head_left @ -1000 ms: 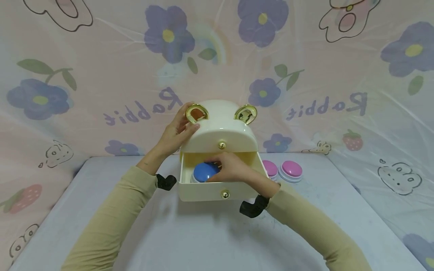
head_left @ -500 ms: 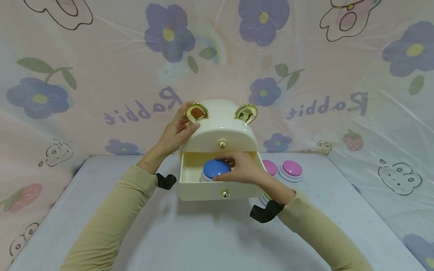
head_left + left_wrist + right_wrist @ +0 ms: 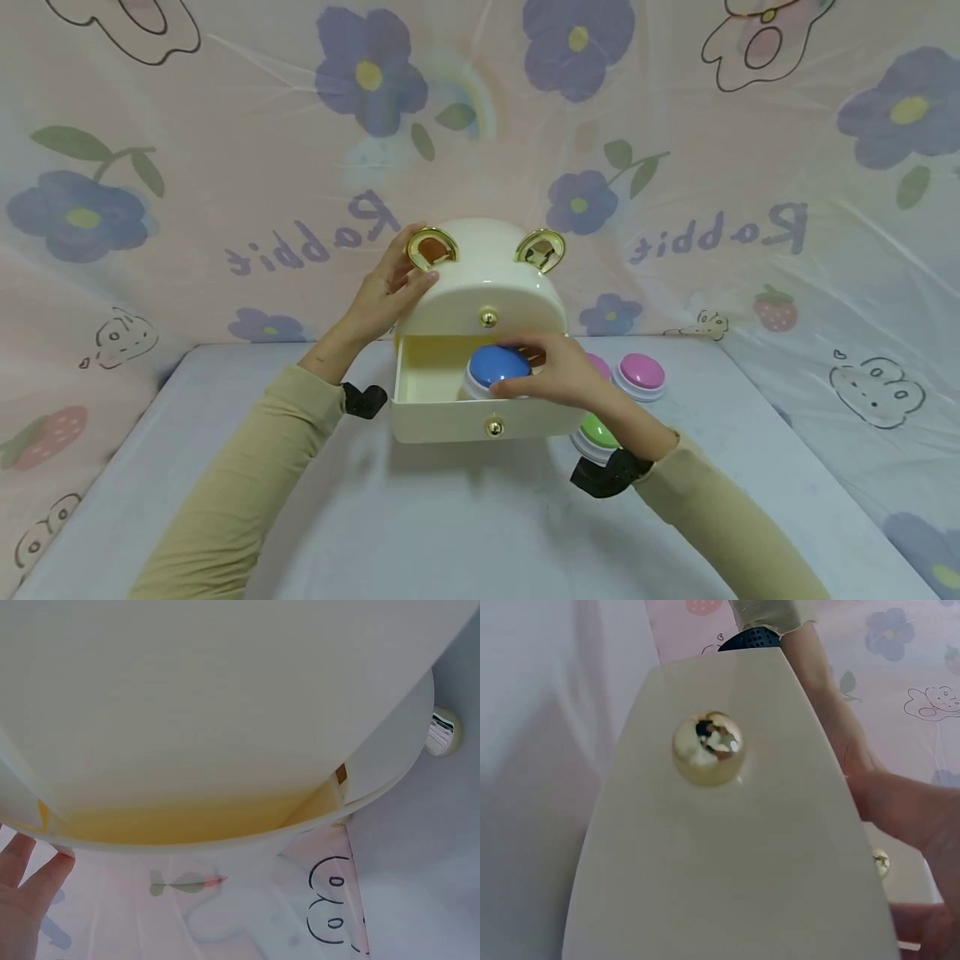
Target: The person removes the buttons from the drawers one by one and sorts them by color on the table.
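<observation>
Presently grasping, not yet releasing, blue button (image 3: 498, 364) with right hand (image 3: 561, 372) inside already opened drawer (image 3: 442, 422); holding cabinet (image 3: 483, 287) above drawer with left hand (image 3: 381, 296); seemingly unfinished, with pink buttons (image 3: 641, 370) and green button (image 3: 599, 431) at drawer's right.

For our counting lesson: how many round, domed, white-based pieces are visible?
4: the blue piece in the cream plastic drawer; on the white table right of it, the near green piece, the rightmost pink piece, a half-hidden pink piece. More may be hidden.
</observation>
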Demonstrator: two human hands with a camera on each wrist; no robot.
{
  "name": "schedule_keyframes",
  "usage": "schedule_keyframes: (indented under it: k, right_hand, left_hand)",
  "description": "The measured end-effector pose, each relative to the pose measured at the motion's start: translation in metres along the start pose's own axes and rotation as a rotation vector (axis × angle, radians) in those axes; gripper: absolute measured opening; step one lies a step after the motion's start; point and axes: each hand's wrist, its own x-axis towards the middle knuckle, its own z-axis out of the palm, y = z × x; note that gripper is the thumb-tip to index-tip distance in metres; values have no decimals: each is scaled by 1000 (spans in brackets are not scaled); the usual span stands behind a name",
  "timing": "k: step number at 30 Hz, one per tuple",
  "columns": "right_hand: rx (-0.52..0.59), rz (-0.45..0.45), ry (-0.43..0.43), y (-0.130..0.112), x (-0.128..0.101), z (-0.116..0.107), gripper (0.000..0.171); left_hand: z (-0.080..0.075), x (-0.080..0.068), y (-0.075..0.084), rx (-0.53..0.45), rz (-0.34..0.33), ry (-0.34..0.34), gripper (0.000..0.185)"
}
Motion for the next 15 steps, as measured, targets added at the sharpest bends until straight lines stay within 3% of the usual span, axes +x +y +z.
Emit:
schedule_keyframes:
  k: [7, 15]
  right_hand:
    - [10, 72, 43, 4, -5, -4, 58]
    - [51, 19, 147, 12, -11, -9, 53]
  left_hand:
    - [0, 0, 0, 2, -8, -1, 67]
    - [-1, 1, 0, -3, -1, -2, 66]
